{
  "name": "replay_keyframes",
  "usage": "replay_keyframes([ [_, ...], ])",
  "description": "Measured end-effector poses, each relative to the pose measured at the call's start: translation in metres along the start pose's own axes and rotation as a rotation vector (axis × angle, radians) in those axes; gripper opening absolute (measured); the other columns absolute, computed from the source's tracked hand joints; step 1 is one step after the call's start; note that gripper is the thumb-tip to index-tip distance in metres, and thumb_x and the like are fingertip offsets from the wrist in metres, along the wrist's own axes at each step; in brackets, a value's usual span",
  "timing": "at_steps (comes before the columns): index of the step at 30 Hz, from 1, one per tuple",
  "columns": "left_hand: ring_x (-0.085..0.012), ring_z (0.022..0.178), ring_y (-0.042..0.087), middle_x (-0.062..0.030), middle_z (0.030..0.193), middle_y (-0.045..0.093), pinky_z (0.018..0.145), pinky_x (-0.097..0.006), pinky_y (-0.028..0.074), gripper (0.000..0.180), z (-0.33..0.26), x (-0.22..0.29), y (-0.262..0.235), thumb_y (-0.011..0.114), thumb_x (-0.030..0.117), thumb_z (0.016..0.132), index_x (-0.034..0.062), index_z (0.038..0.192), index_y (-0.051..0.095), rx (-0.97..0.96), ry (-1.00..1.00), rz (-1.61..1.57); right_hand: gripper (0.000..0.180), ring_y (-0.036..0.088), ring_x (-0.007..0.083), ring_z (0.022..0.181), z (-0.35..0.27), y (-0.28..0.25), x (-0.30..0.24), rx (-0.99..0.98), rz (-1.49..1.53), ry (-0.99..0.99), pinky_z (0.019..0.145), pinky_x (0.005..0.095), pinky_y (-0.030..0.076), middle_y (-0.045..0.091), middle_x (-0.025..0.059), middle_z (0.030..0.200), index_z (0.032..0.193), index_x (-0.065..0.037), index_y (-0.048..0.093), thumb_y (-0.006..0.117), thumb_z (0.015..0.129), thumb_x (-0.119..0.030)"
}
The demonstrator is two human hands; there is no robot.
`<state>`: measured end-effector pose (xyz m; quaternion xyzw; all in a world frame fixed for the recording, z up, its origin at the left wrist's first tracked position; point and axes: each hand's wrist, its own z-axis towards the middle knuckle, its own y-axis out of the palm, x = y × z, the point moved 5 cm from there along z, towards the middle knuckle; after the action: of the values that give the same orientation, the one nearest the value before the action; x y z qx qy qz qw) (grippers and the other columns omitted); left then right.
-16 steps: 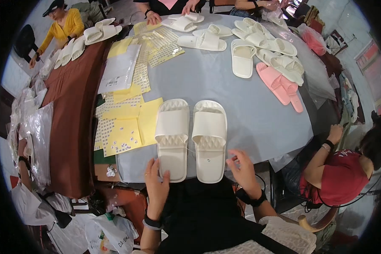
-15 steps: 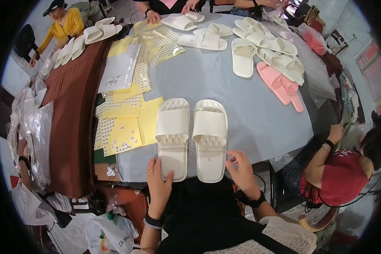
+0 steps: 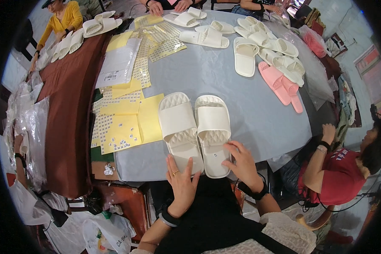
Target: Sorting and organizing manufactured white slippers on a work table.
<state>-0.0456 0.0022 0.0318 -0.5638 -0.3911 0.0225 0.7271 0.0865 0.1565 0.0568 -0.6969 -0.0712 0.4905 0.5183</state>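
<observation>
Left slipper (image 3: 177, 123) has slid closer to right slipper (image 3: 214, 119); they now look paired, between spread left fingers (image 3: 172, 165) and spread right fingers (image 3: 240, 153).

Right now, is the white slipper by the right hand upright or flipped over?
Right way up: the white slipper shows its strap and footbed facing upward.
</observation>
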Motion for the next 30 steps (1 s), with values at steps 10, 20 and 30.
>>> replay_keyframes([
  [10,-0.0402,0.134,0.027,-0.0236,0.144,0.028,0.102,-0.05,0.028,0.04,0.005,0.004,0.012,0.066,0.017,0.081,0.008,0.118,0.056,-0.052,0.162,0.015,0.018,0.057,0.0322,0.083,0.0,0.018,-0.013,0.154,0.052,0.064,0.072,0.0392,0.046,0.057,0.0129,0.09,0.098,-0.004,0.059,0.062,0.08,-0.008],
  [20,-0.0446,0.133,0.026,-0.0278,0.144,0.024,0.104,-0.052,0.03,0.061,0.003,0.025,0.016,0.053,0.004,0.081,0.0203,0.138,0.04,-0.16,0.335,0.252,0.013,0.056,0.0331,0.081,0.002,0.024,-0.006,0.179,0.147,0.057,0.07,0.0405,0.045,0.056,0.0143,0.087,0.092,-0.002,0.056,0.061,0.082,-0.008],
  [30,-0.0474,0.133,0.024,-0.0324,0.145,0.017,0.103,-0.053,0.031,0.068,0.001,0.023,0.016,0.052,0.003,0.08,0.0249,0.143,0.034,-0.178,0.369,0.284,0.011,0.057,0.0333,0.079,-0.001,0.029,-0.011,0.237,0.144,0.108,0.069,0.0388,0.046,0.055,0.0143,0.087,0.09,-0.001,0.055,0.061,0.083,-0.007],
])
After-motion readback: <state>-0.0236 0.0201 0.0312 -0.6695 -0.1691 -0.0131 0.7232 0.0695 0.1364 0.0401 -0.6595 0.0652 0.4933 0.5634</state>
